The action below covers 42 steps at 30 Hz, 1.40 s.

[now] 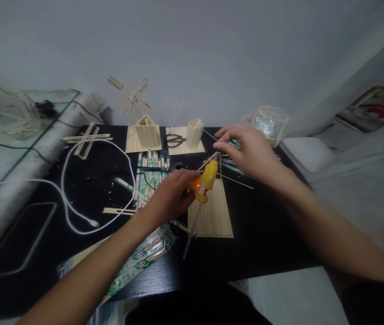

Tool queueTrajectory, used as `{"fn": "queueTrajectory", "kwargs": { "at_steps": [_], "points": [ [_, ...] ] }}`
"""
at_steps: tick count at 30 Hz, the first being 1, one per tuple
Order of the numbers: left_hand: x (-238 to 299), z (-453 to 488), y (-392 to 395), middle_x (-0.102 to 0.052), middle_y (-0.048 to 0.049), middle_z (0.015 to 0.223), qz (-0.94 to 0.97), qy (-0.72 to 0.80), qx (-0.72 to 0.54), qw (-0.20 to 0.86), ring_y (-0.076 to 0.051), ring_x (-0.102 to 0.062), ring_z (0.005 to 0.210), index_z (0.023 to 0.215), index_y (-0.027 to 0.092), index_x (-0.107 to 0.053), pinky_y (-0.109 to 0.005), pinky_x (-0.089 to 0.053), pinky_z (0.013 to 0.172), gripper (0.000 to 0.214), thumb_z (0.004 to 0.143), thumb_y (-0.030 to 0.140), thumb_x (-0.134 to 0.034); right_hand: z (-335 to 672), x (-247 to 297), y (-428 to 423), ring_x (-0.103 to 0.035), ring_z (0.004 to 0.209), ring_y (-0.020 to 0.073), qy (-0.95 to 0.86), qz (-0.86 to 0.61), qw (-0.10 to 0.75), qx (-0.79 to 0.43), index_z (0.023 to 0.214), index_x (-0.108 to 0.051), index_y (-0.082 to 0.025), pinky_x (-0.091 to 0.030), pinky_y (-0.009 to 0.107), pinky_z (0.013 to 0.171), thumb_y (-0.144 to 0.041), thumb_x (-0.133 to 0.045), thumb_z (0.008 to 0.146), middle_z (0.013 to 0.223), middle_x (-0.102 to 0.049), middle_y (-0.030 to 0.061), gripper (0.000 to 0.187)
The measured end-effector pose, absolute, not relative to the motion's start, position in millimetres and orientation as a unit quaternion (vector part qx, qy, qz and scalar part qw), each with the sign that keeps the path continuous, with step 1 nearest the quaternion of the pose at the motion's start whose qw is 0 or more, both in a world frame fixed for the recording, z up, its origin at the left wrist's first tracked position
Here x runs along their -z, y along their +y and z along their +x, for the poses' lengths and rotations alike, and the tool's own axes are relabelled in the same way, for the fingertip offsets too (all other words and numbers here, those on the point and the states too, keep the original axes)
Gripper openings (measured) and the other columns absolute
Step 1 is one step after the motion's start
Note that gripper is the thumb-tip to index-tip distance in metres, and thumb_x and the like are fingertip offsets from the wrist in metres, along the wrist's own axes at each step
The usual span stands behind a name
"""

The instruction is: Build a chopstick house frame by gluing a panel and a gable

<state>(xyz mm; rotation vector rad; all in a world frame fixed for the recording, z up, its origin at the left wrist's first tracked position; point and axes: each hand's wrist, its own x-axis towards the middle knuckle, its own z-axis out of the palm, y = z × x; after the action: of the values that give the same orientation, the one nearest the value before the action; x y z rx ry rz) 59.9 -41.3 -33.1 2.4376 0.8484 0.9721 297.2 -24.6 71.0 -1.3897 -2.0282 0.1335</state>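
My left hand [178, 192] is wrapped round a yellow hot glue gun [208, 176] with a small red light glowing on its side. A clear glue stick [193, 230] trails out of the gun's back end. Past the nozzle, my right hand [239, 146] has its thumb and fingertips pinched together; whatever is between them is too small to make out. Thin wooden sticks [236, 180] lie close by the nozzle. Beneath the gun rests a flat panel of sticks set side by side [214, 216], partly hidden by the gun and left hand.
A stick windmill model [147, 134] and a stick cup [195, 134] on a base stand at the back, scissors [174, 141] between them. Wrapped chopsticks [151, 248] lie front left, near a white cable [63, 180]. A geometric stick frame [268, 122] stands at back right.
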Motion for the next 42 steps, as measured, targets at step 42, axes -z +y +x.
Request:
{"fn": "queueTrajectory", "kwargs": {
  "at_steps": [42],
  "points": [
    [55, -10, -13, -0.073, -0.0096, 0.122, 0.814, 0.499, -0.223, 0.197, -0.030, -0.070, 0.110, 0.123, 0.019, -0.063, -0.043, -0.053, 0.098, 0.041, 0.083, 0.026, -0.058, 357, 80, -54, -0.061, 0.059, 0.0171, -0.602, -0.646, 0.433, -0.181, 0.071, -0.066, -0.022, -0.048, 0.031, 0.061, -0.054, -0.070, 0.089, 0.064, -0.068, 0.0008, 0.037]
  ]
}}
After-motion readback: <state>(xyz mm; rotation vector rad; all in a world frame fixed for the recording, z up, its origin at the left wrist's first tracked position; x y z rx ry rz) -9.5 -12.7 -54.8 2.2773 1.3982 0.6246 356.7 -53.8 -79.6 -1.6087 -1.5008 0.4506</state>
